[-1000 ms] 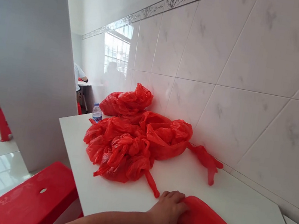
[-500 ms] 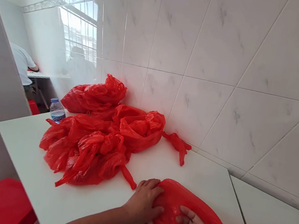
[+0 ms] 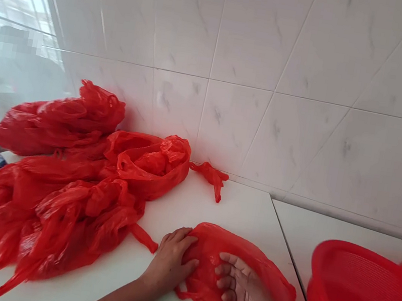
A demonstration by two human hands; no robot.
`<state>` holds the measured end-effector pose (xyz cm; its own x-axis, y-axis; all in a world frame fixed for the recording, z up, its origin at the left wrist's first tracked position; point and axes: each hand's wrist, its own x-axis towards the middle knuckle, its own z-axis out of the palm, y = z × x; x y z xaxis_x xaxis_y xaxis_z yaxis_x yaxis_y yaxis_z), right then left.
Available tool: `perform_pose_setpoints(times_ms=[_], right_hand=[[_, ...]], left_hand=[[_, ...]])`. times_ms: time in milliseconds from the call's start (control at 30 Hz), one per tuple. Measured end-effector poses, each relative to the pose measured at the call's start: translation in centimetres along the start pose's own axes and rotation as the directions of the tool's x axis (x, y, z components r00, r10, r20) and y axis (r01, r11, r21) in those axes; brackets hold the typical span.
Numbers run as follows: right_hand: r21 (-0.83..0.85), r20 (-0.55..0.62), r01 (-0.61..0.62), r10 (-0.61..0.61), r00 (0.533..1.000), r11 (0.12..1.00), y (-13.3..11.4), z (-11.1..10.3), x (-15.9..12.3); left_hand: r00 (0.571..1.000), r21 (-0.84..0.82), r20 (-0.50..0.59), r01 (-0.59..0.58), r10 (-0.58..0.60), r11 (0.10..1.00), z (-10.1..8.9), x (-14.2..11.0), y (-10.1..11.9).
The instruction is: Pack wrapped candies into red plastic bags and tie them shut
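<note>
The left hand (image 3: 169, 261) lies open and flat against the edge of a red plastic bag (image 3: 205, 258), the right hand (image 3: 248, 295) open palm-up upon it, spreading the thin film evenly, with a heap of red bags (image 3: 63, 200) just left and a red plastic colander (image 3: 350, 291) right.

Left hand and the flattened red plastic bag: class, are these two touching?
Touching. The head view shows the fingers of the left hand lying over the edge of the flattened red plastic bag, with no gap between them.
</note>
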<state>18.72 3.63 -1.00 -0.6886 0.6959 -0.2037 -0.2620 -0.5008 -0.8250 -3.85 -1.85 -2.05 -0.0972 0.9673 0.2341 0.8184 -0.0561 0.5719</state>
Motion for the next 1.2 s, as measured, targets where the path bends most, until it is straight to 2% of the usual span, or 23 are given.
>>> perform_pose_setpoints(times_ms=[367, 500, 700, 800, 900, 933, 1000, 1067, 1133, 1200], right_hand=[[-0.005, 0.009, 0.008, -0.008, 1.000, 1.000, -0.3, -0.3, 0.0], [0.040, -0.091, 0.030, -0.026, 0.996, 0.999, -0.2, -0.4, 0.2], [0.057, -0.201, 0.153, -0.139, 0.970, 0.987, -0.4, -0.6, 0.6], [-0.012, -0.123, 0.162, -0.162, 0.979, 0.987, -0.7, -0.5, 0.4], [-0.116, 0.068, 0.109, -0.102, 0.992, 0.987, -0.7, -0.4, 0.0], [-0.136, 0.154, 0.068, -0.047, 0.987, 0.988, -0.6, -0.4, -0.2], [-0.141, 0.318, -0.019, 0.063, 0.946, 0.990, -0.7, -0.4, -0.6], [-0.083, 0.394, -0.043, 0.073, 0.916, 0.996, -1.1, -0.6, -1.0], [0.057, 0.330, 0.021, -0.038, 0.943, 0.998, -1.7, -0.9, -1.2], [0.192, 0.132, 0.138, -0.165, 0.977, 0.972, -2.4, -1.3, -0.9]], left_hand=[[1.000, 0.001, 0.010, 0.006, -0.006, 1.000, 0.1, 0.3, -0.5], [1.000, -0.029, -0.003, 0.019, -0.019, 0.999, 0.3, 0.6, -0.8], [0.997, -0.055, -0.024, 0.069, -0.070, 0.996, 0.8, 0.8, -1.5], [0.997, -0.092, -0.039, 0.062, -0.066, 0.994, 0.7, 0.6, -1.6], [0.999, -0.137, -0.013, 0.048, -0.050, 0.989, 0.3, 0.6, -1.5], [0.999, -0.148, 0.006, 0.047, -0.047, 0.988, 0.1, 0.5, -1.5], [0.998, -0.157, 0.039, 0.049, -0.044, 0.986, -0.2, 0.5, -1.5], [0.997, -0.150, 0.064, 0.047, -0.038, 0.988, -0.3, 0.5, -1.6], [0.995, -0.134, 0.096, 0.049, -0.036, 0.990, -0.3, 0.5, -1.9], [0.990, -0.116, 0.136, 0.038, -0.022, 0.993, -0.3, 0.4, -2.2]])
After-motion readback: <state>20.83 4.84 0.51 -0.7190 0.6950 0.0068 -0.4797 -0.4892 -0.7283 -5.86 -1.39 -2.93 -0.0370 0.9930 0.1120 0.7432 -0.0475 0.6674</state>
